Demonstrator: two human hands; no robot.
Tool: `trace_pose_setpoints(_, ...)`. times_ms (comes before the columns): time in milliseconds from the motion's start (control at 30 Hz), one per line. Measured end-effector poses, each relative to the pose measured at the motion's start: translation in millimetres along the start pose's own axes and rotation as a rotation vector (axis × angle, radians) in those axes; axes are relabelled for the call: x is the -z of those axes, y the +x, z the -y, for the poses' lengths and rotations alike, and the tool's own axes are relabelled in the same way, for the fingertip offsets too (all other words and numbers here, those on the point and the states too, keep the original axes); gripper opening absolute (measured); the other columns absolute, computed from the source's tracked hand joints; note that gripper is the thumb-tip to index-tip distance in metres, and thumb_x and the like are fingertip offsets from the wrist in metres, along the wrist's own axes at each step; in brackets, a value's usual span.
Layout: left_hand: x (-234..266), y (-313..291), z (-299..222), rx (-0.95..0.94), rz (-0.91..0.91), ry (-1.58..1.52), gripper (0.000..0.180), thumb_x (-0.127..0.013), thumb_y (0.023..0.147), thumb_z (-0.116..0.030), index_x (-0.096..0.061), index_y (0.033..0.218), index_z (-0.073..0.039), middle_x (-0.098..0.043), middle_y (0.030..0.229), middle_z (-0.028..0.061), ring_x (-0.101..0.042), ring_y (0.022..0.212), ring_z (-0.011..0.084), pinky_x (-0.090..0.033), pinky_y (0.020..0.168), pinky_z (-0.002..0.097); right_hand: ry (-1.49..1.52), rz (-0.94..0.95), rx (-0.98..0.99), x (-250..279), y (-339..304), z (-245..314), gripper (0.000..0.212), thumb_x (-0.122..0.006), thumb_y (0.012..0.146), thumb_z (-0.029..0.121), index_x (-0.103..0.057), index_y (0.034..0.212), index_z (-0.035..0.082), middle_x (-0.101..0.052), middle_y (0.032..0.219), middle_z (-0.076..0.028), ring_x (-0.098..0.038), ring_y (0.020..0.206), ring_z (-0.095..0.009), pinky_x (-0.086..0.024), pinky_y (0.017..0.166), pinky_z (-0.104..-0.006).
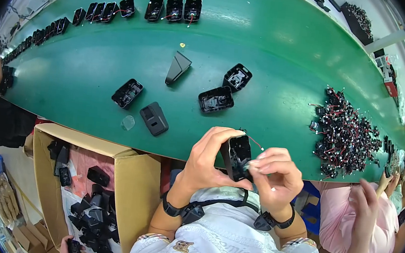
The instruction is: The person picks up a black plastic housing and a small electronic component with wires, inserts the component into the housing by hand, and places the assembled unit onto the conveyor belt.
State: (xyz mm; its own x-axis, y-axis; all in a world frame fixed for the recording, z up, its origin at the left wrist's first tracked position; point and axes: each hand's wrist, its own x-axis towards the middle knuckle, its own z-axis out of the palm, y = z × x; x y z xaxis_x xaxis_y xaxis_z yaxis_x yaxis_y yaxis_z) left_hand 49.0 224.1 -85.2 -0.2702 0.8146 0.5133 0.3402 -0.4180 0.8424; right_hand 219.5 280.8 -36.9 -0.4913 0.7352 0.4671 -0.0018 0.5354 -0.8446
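Close in front of my chest, my left hand point(205, 157) grips a black plastic housing point(237, 153) by its side, with the open hollow turned toward me. A thin red wire point(256, 142) with a small white connector sticks out past its top edge. The fingers of my right hand point(278, 176) are pinched together at the housing's lower right edge. What they hold there is too small to make out. On the green table ahead lie two open black housings point(216, 100), another open housing point(127, 93), a dark grey cover point(154, 119) and a wedge-shaped grey shell point(178, 68).
A heap of small wired black parts point(345, 134) covers the table's right side. Rows of housings point(173, 10) line its far left edge. A cardboard box point(140, 181) of black shells stands at my left. Other people sit on both sides; one person's arm point(360, 227) reaches up at right.
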Motion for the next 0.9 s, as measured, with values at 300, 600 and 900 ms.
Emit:
trace_pose_setpoints(300, 12.6, 5.3, -6.2, -0.068, 0.067, 0.095, 0.099, -0.097, 0.047, -0.055, -0.061, 0.12, 0.003, -0.07, 0.111, 0.0181, -0.069, 0.095, 0.0349, -0.056, 0.083, 0.0413, -0.168, 0.145, 0.112, 4.1, 20.9, 7.3, 0.027, -0.08, 0.064, -0.009, -0.073, 0.085, 0.006, -0.075, 0.086, -0.004, -0.069, 0.084, -0.024, -0.057, 0.074, -0.0322)
trace_pose_setpoints(600, 16.2, 7.2, -2.6, -0.042, 0.205, 0.11, 0.096, -0.096, 0.049, -0.056, -0.064, 0.116, 0.004, -0.069, 0.104, 0.0168, -0.068, 0.091, 0.0342, -0.057, 0.081, 0.041, -0.166, 0.355, 0.05, 6.9, 26.0, 6.0, 0.025, -0.078, 0.064, -0.008, -0.073, 0.083, 0.007, -0.076, 0.085, -0.001, -0.07, 0.091, -0.024, -0.057, 0.077, -0.0326)
trace_pose_setpoints(900, 16.1, 6.7, -3.4, -0.04, 0.031, 0.159, 0.082, -0.098, 0.056, -0.032, -0.063, 0.122, 0.001, -0.067, 0.11, 0.0177, -0.068, 0.092, 0.0334, -0.057, 0.078, 0.0401, -0.195, 0.48, -0.007, 19.2, 20.9, 12.9, 0.039, -0.078, 0.074, 0.004, -0.069, 0.112, 0.005, -0.076, 0.116, -0.008, -0.06, 0.126, -0.036, -0.049, 0.102, -0.0442)
